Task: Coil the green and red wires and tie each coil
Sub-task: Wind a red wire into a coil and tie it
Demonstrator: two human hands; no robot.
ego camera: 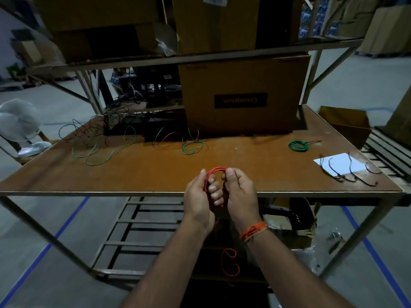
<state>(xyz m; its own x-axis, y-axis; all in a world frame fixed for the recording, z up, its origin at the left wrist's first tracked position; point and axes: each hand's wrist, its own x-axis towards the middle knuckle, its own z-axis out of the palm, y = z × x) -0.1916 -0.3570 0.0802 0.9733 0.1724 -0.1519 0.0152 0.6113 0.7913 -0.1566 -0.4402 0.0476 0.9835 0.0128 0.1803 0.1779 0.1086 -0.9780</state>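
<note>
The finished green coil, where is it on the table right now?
The green coil lies on the right side of the table, behind the white paper, right of the big cardboard box.

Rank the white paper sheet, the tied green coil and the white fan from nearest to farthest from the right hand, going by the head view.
From the right hand:
1. White paper sheet, on the table to its right.
2. Tied green coil, farther back on the table's right side.
3. White fan, off the table's far left end.
</note>
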